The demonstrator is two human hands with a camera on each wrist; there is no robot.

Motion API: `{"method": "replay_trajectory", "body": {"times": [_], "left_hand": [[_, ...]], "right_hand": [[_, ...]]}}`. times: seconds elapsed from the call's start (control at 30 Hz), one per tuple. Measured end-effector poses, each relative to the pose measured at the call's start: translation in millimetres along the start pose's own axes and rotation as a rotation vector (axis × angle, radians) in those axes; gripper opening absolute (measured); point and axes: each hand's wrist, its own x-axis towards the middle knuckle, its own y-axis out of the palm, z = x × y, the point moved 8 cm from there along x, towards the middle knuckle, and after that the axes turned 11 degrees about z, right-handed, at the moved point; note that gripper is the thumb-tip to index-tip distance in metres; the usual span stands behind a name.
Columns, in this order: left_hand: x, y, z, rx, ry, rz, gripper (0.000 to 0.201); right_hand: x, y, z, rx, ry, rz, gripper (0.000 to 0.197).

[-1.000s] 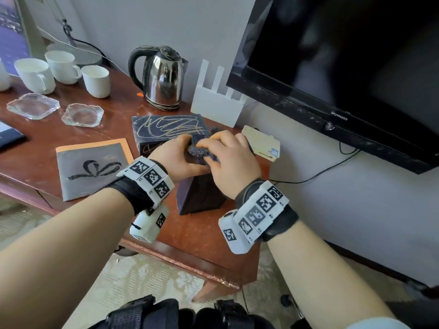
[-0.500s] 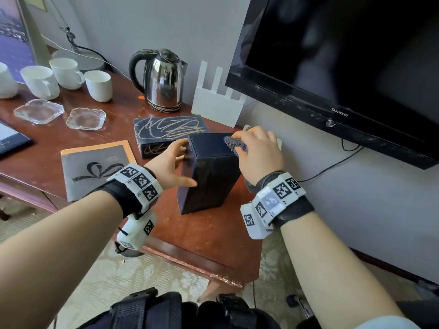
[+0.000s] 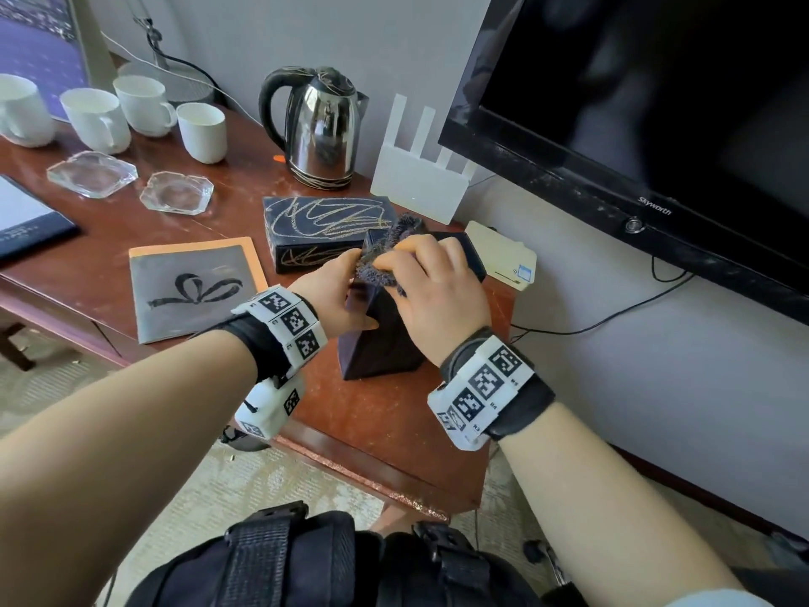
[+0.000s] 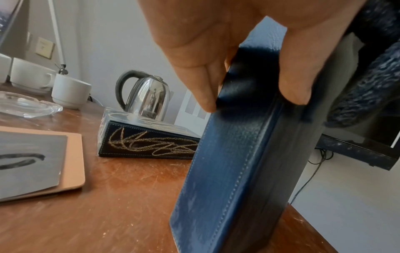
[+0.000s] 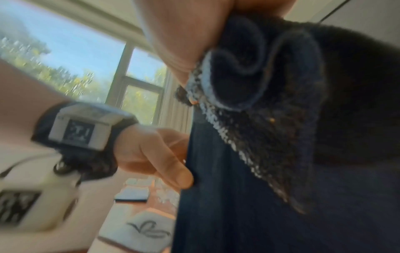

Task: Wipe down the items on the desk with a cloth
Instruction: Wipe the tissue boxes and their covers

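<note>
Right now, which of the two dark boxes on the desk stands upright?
The plain dark blue box, gripped by the left hand. The gold-scribbled box behind it lies flat.

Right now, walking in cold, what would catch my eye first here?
Probably the tall dark blue box standing on end near the desk's front right corner: the left hand grips it while the right hand rubs a dark fuzzy cloth over its top. Behind, a shiny steel kettle stands by the wall, under a big black TV.
</note>
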Motion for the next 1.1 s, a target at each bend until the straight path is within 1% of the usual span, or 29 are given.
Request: {"method": "replay_trajectory", "body": {"times": [0.07, 0.13, 0.2, 0.27, 0.37, 0.47, 0.53, 0.6, 0.67, 0.73, 0.8, 0.87, 0.97, 1.03, 1.1], "left_hand": [[-2.0, -1.3, -3.8, 0.033, 0.014, -0.012, 0.1], [-1.8, -0.3, -3.5, 0.007, 0.02, -0.011, 0.098], [-0.4, 0.7, -0.9, -0.033, 0.022, -0.009, 0.1], [0.8, 0.7, 1.0, -0.052, 0.019, -0.002, 0.101], [0.8, 2.5, 0.6, -0.118, 0.059, 0.005, 0.095], [-0.9, 7.0, 3.6, -0.248, 0.078, -0.01, 0.085], [-2.9, 7.1, 1.6, -0.281, 0.098, -0.03, 0.082], [-5.0, 2.1, -4.6, -0.218, 0.136, -0.052, 0.085], [-8.6, -7.5, -13.6, -0.115, 0.195, -0.066, 0.089], [-14.4, -18.0, -21.2, -0.046, 0.246, -0.076, 0.103], [-18.7, -25.8, -26.7, -0.004, 0.29, -0.092, 0.113], [-19.3, -24.6, -26.8, 0.062, 0.265, -0.055, 0.113], [-17.3, -13.4, -20.8, 0.192, 0.168, 0.061, 0.104], [-15.3, -4.9, -15.5, 0.254, 0.13, 0.113, 0.101], [-11.8, 1.5, -12.1, 0.292, 0.113, 0.13, 0.093]], "right_hand": [[-5.0, -0.4, -4.6, -0.005, -0.046, -0.029, 0.02], [-6.4, -0.8, -12.7, -0.009, -0.047, 0.004, 0.021], [-6.0, -3.0, -24.6, 0.008, -0.002, 0.044, 0.029], [-7.9, -5.1, -38.7, 0.0, 0.079, 0.098, 0.034], [-13.4, -8.4, -51.2, -0.028, 0.164, 0.132, 0.035], [-16.7, -8.4, -50.7, -0.029, 0.17, 0.137, 0.034], [-16.1, -9.0, -53.2, -0.004, 0.196, 0.154, 0.03], [-16.5, -10.4, -63.4, 0.102, 0.281, 0.19, 0.026], [-17.9, -17.1, -76.8, 0.263, 0.38, 0.174, 0.027], [-17.3, -24.3, -83.7, 0.324, 0.418, 0.141, 0.029], [-15.1, -22.6, -85.0, 0.342, 0.415, 0.167, 0.031], [-14.4, -16.5, -84.9, 0.373, 0.413, 0.203, 0.033], [-16.1, -7.8, -85.4, 0.373, 0.424, 0.238, 0.033], [-19.8, 5.8, -83.4, 0.345, 0.43, 0.317, 0.032], [-23.9, 23.7, -78.1, 0.314, 0.418, 0.41, 0.032]]}}
